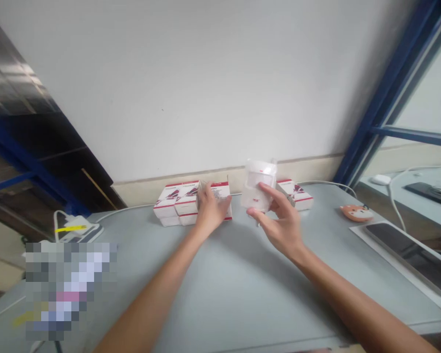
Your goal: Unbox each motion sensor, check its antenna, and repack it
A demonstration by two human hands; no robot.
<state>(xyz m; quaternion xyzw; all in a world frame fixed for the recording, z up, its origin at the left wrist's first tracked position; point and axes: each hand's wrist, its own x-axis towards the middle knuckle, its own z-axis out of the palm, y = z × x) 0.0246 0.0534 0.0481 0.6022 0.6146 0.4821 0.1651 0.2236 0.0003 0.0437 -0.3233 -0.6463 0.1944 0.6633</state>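
Above the grey desk [242,284], the right hand [279,220] gripped a clear plastic bag [259,184] holding a white item [257,179], just right of the left hand [210,208], which was closed on an open white-and-red box [221,192] — beside more stacked boxes [174,203] — farther back.

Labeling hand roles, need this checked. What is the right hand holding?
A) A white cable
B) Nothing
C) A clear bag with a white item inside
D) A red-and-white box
C: the right hand grips the clear bag, raised above the table, with the white item showing through it.
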